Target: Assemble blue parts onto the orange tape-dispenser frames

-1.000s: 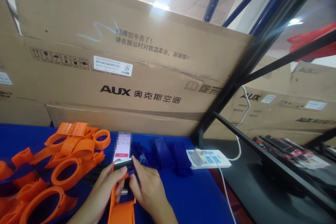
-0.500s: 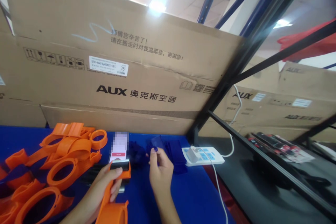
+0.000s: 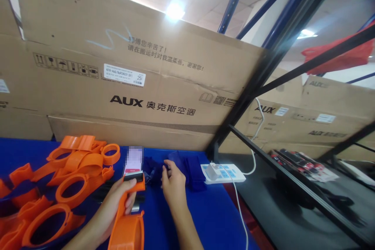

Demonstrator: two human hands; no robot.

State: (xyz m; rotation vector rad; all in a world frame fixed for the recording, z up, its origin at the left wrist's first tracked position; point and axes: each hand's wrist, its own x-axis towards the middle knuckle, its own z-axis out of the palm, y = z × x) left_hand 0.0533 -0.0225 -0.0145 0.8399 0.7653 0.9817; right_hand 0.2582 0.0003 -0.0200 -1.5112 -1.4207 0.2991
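Head view: over the blue bench (image 3: 211, 218) our left hand (image 3: 118, 203) wraps its grip around the long orange plastic strap with a ring end (image 3: 129, 222), thumb near its black tip. Our right hand (image 3: 172, 183) pinches narrowly at the stack of dark blue fabric pieces (image 3: 187, 168). We judge the strap light, stiff, smooth; best held along its flat shank.
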